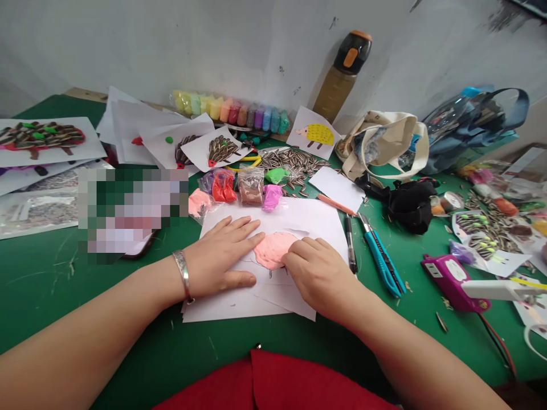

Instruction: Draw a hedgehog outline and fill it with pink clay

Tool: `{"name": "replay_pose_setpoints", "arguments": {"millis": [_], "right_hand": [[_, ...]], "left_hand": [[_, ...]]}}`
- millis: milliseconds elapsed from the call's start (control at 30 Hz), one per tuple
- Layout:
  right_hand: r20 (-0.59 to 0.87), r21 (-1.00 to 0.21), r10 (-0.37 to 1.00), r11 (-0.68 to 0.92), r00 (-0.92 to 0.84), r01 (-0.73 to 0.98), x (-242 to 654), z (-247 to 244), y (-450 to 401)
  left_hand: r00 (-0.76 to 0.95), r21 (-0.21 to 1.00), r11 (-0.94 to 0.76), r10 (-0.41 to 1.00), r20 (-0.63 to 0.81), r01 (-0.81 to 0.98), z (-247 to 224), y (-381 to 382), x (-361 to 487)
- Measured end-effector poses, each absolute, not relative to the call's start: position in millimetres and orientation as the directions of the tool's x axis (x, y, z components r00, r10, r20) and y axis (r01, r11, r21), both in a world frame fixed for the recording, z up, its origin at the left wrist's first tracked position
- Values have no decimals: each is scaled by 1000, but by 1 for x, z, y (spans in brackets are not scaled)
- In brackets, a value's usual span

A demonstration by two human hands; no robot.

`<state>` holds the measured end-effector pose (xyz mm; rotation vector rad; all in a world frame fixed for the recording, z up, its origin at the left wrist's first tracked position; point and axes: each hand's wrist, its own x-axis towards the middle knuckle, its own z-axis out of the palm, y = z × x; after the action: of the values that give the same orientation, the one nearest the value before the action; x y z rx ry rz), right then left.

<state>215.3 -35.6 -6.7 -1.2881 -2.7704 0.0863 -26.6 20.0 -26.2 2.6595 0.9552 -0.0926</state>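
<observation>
A flat, rounded patch of pink modelling clay [273, 250] lies on a white sheet of paper [213, 304] with pencil lines drawn on it. My left hand [226, 256] rests on the paper with fingers spread, its fingertips beside the clay's left edge. At the clay's right edge, my right hand [316, 267] has its fingers curled and pressed together against the clay; the fingertips are partly hidden. Behind the paper sit bags of red clay [223, 185], brown clay [250, 187], purple clay [272, 197] and pink clay [199, 201].
Right of the paper lie an orange pencil [337, 204], a black pen [351, 245] and a teal utility knife [382, 259]. Sunflower seeds [294, 162] are heaped behind. A phone [139, 242], partly blurred, lies left. A bottle [342, 74] leans on the wall.
</observation>
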Motion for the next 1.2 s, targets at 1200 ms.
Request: {"name": "replay_pose_setpoints", "arguments": {"millis": [1200], "right_hand": [[151, -425, 854, 511, -498, 748, 197, -9, -36]], "left_hand": [[770, 290, -715, 612, -180, 636, -20, 17, -24]]}}
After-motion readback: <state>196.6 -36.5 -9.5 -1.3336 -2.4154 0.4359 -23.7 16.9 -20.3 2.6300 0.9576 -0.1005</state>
